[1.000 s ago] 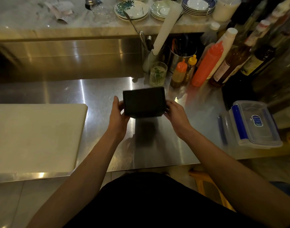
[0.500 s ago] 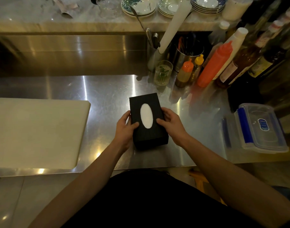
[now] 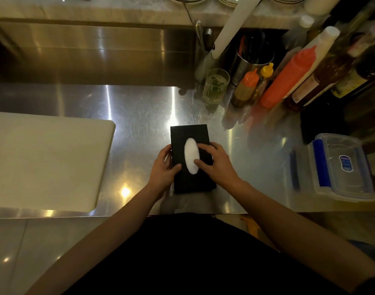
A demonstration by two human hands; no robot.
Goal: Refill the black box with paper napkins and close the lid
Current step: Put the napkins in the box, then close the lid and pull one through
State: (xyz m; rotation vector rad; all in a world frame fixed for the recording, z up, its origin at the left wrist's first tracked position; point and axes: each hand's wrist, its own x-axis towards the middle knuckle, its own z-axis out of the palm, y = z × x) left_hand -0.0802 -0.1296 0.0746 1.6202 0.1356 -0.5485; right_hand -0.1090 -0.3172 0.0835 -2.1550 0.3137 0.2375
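The black box (image 3: 189,133) lies flat on the steel counter (image 3: 139,116), lid side up and closed. White paper napkins (image 3: 191,155) show through the oval slot in its top. My left hand (image 3: 163,167) grips the box's left edge, thumb on the lid. On the right half of the lid rests my right hand (image 3: 214,162), with its fingertips touching the white napkins at the slot.
A white cutting board (image 3: 46,160) lies at the left. A clear plastic container with blue clips (image 3: 342,167) sits at the right. Sauce bottles (image 3: 288,77), a glass (image 3: 216,85) and utensil holders (image 3: 254,60) crowd the back right.
The box went from held up on edge to lying flat on the counter, slot upward. My right hand has since slid onto the lid, fingertips reaching the napkins in the slot.
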